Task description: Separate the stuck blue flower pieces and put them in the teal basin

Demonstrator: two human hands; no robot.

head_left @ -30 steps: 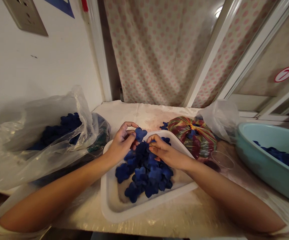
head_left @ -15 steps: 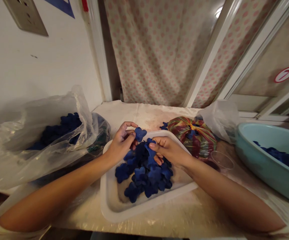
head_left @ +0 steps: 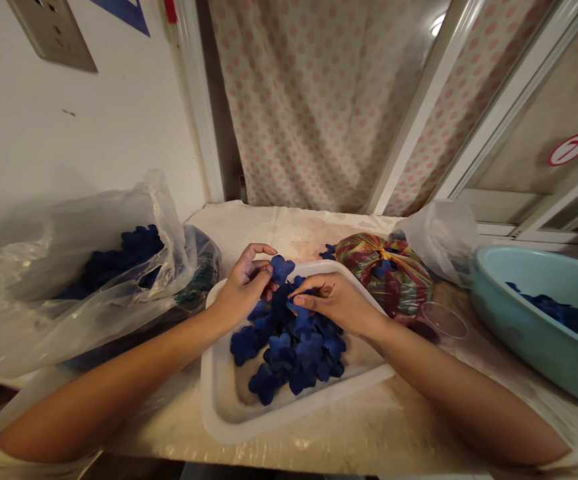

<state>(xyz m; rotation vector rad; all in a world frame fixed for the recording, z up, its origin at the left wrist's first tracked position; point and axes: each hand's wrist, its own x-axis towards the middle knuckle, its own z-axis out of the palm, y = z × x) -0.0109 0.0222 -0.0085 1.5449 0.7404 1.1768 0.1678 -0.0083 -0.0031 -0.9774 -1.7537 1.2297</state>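
My left hand (head_left: 251, 279) is over the far left rim of a white plastic tray (head_left: 213, 407). Its thumb and fingertips pinch a dark blue flower-shaped petal piece (head_left: 283, 268), which is held up with its face showing. My right hand (head_left: 331, 301) is close by on the right, thumb and forefinger closed together on another blue flower-shaped piece (head_left: 299, 309) just above the heap. The rest of that piece blends into the pile. Inside the tray lies a loose heap of blue flower-shaped pieces (head_left: 311, 350), several overlapping.
On the left a clear plastic bag (head_left: 169, 263) holds more blue pieces. Behind the tray sits a tied striped bag (head_left: 393, 280), with a clear round lid or cup (head_left: 445, 321) beside it. A turquoise basin (head_left: 519, 320) with blue pieces stands at the right.
My right hand has lowered and turned slightly, its fingers reaching further left over the heap. The piece it held up is now lower. My left hand has barely moved.
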